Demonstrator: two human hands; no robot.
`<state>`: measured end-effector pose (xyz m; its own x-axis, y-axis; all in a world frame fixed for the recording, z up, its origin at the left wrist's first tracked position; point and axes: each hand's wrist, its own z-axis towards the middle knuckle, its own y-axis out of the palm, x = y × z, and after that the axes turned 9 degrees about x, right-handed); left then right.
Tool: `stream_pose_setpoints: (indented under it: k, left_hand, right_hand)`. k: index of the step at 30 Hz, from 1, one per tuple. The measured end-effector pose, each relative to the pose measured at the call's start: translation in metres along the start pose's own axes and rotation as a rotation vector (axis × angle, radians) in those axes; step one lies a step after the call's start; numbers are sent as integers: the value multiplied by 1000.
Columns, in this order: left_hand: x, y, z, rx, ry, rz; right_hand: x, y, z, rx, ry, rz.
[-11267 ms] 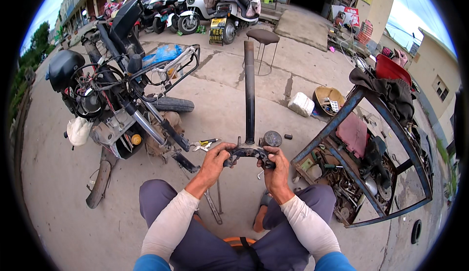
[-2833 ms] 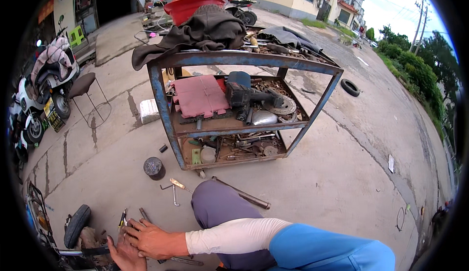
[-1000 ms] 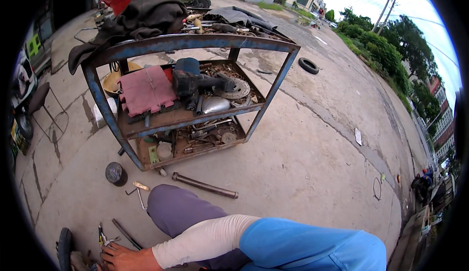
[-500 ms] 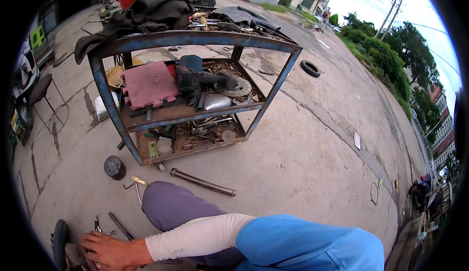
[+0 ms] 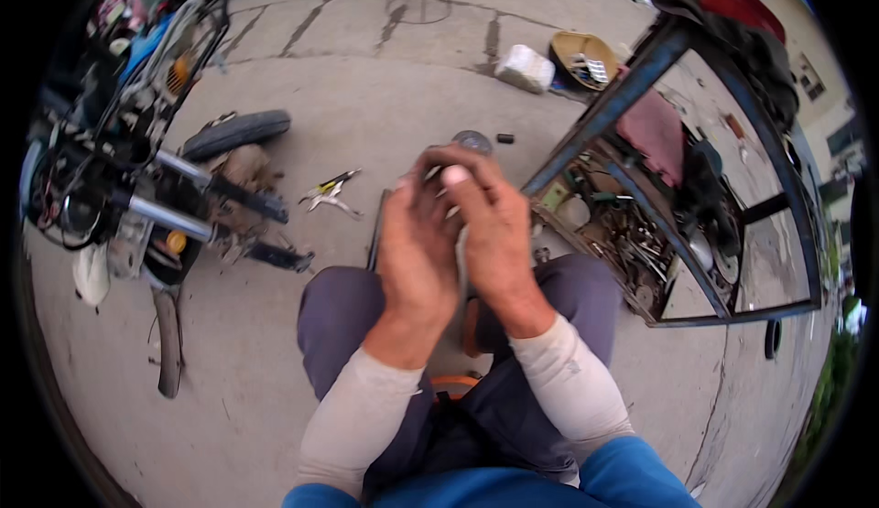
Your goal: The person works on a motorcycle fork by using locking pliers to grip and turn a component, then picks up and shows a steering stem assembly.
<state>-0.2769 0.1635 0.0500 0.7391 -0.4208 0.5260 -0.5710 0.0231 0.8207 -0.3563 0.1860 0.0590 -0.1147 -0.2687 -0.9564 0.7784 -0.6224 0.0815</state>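
Observation:
Both my hands are raised in front of my knees, brought together with curled, dirt-darkened fingers. My left hand [image 5: 415,247] shows its palm side, its fingers bent in toward the other hand. My right hand [image 5: 499,243] closes over from the right, thumb toward the middle. Fingers overlap and are slightly blurred, so anything between them is hidden. On the concrete left of the hands lie locking pliers [image 5: 331,195] with their jaws apart. A dark bar [image 5: 377,232] lies beside my left knee, and a dark round can [image 5: 473,142] stands just beyond my fingertips.
At left is a partly stripped motorcycle with bare fork tubes [image 5: 174,218], a black tyre [image 5: 240,133] and a curved mudguard [image 5: 168,343]. A rusty blue metal cart [image 5: 609,110] full of tools and parts stands at right. Behind are a white block [image 5: 525,69] and a yellow basin [image 5: 572,46].
My view has swung left and down, putting the cart at right and the motorcycle in sight. Earlier one hand reached low beside the tyre; now both are up and together.

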Motion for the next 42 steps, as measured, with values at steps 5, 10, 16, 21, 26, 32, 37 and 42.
stream_pose_setpoints:
  k: [5,10,16,21,26,32,37,42]
  left_hand:
    - [-84,25,20,21,251,175]
    - [-109,21,27,193,325,221]
    - [-141,28,53,238,311,321]
    - [-136,36,61,253,329,297]
    - [-136,32,65,230,294,334]
    - [-151,36,68,291,365,344]
    - [-140,44,59,308,273,276]
    - [-141,44,60,317,354,360]
  right_hand:
    - [4,-68,23,102,301,325]
    - [25,-93,37,130,445,320]
    - [39,-106,58,222,502,318]
    - [50,-120,74,179,489,385]
    - [33,-94,61,279,466,277]
    - [34,-101,62,263,450,255]
    - [30,-100,61,290,459,283]
    - [51,-131,72,81,382,258]
